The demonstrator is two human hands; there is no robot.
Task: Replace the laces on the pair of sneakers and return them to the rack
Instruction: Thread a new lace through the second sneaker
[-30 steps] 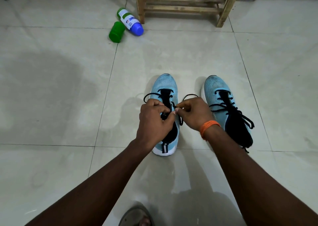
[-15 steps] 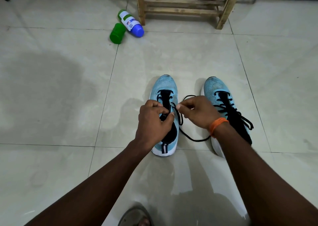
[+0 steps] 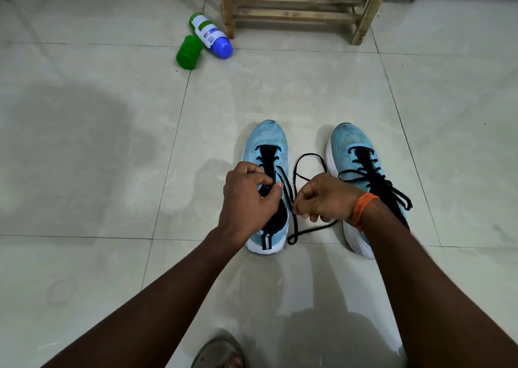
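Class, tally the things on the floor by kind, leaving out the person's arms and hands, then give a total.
Sneakers: 2
Plastic containers: 2
Wooden rack: 1
Sandal, partly in view: 1
Total: 6

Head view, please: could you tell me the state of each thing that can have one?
left sneaker: upright on floor, partly laced.
right sneaker: upright, laced, ends loose.
lace: slack, looped on floor between the sneakers.
left hand: grips left sneaker's tongue area.
right hand: pinches the lace.
bottle: lying on its side.
green cap: lying on its side.
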